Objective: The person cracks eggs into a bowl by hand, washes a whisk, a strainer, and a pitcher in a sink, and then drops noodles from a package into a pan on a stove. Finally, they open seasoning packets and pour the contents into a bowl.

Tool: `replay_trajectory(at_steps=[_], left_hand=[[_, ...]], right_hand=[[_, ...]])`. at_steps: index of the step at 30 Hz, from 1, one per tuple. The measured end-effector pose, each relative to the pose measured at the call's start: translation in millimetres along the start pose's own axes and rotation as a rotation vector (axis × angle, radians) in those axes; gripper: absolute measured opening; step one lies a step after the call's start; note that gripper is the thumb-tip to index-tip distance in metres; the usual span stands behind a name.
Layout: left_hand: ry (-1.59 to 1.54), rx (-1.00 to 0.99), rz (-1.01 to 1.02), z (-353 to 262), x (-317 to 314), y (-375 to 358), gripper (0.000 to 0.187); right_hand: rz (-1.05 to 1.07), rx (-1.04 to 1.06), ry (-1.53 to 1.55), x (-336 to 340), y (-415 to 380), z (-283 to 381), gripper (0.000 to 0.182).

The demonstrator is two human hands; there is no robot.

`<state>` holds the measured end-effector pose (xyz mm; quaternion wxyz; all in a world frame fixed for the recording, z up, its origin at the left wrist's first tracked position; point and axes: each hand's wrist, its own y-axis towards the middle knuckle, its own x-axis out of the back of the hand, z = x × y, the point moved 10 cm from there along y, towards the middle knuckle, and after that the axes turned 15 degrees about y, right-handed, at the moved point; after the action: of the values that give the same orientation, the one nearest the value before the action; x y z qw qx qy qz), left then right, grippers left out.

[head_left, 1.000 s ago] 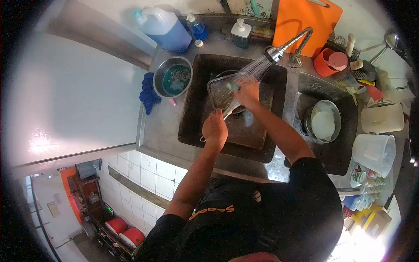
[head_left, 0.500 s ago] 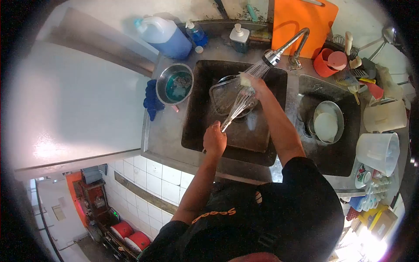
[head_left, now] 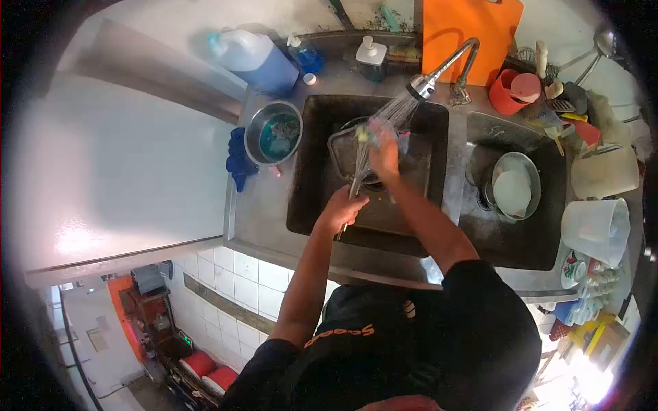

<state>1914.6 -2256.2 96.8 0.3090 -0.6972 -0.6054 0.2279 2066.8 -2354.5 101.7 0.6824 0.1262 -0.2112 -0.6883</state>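
Observation:
A metal balloon whisk (head_left: 362, 164) slants up over the left sink basin, and my left hand (head_left: 340, 209) is closed around its handle. At the whisk's wire end is my right hand (head_left: 385, 152), smeared by motion, its fingers closed on a small yellowish sponge-like pad (head_left: 363, 134) against the wires. Water sprays onto them from the faucet head (head_left: 421, 86). Below, a clear rectangular container (head_left: 340, 152) and a round item partly hidden by my hands lie in the basin (head_left: 312, 205).
A steel bowl of blue-green liquid (head_left: 273, 133) stands left of the basin beside a dark blue cloth (head_left: 240, 159). The right basin holds a metal bowl (head_left: 533, 183) with a white one inside. Bottles, an orange board (head_left: 466, 41) and a red container (head_left: 504, 92) line the back.
The whisk has tipped more upright. My right hand has moved left and slightly down along its wires, and my left hand has shifted a little right.

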Motion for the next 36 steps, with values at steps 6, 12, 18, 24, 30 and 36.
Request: replay_trajectory(at_steps=[6, 12, 18, 24, 30, 36], left_hand=[[-0.159, -0.017, 0.186, -2.9, -14.7, 6.5, 0.02], [-0.286, 0.123, 0.305, -2.5, -10.2, 10.6, 0.021], [-0.451, 0.133, 0.403, -4.0, -34.2, 30.7, 0.015], [0.29, 0.104, -0.188, -28.4, 16.4, 77.6, 0.018], [0.832, -0.226, -0.61, -46.6, 24.9, 78.3, 0.035], [0.971, -0.298, -0.639, -28.9, 26.5, 98.2, 0.034]], right_hand=[[-0.425, -0.861, 0.296, -2.7, -37.5, -103.1, 0.034], [-0.22, -1.119, 1.626, -55.7, -39.5, 23.2, 0.057], [-0.233, -1.268, 1.177, -55.6, -25.7, -27.3, 0.069], [-0.279, -1.097, 0.811, -37.7, -51.4, -51.1, 0.063], [-0.216, -0.828, 1.045, 5.5, -9.9, -52.5, 0.066], [-0.226, -0.674, 1.168, 35.1, 28.4, -25.4, 0.054]])
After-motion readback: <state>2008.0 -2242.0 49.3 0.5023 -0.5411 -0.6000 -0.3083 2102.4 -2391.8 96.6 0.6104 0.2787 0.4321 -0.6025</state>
